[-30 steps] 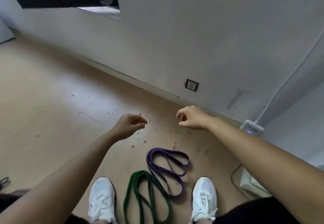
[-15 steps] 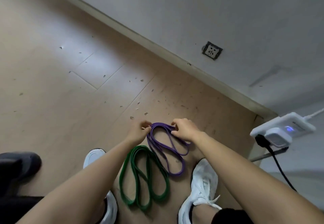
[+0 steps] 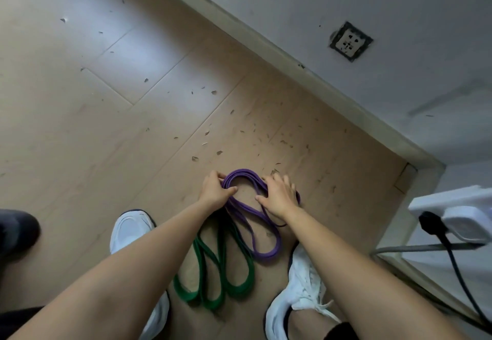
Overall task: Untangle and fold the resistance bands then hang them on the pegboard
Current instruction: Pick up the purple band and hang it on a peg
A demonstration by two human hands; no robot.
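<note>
Far left edge of the frame there's a dark shoe point(image 3: 16, 229) that's mostly cut off, can't really tell whose it is. Moving right, a white sneaker point(image 3: 131, 229) sits lower left of centre with the left forearm crossing over it, so most of it is hidden. The left hand point(image 3: 216, 190) is down on the wood floor point(image 3: 80, 127), fingers and thumb pinched around the left curve of the purple band point(image 3: 262, 233), which lies in loops at the middle of the frame. Just below it, between the two sneakers, the green band point(image 3: 213, 281) lies in loops too, and its top end runs under the purple one and the left wrist, so how tangled they are is hard to say. The right hand point(image 3: 278, 197) is pressed flat on the right side of the purple loop with fingers spread; whether it's actually gripping a strand underneath, can't tell. The other white sneaker point(image 3: 298, 299) is at lower right. Little flecks of debris point(image 3: 213, 132) are scattered above the hands. Upper right there's a wall socket point(image 3: 350, 41), and at the right edge a white power strip point(image 3: 458, 214), partly cut off, with a black cable. Compared with half a second ago the right hand has flattened out, and the purple loop looks pushed narrower.
</note>
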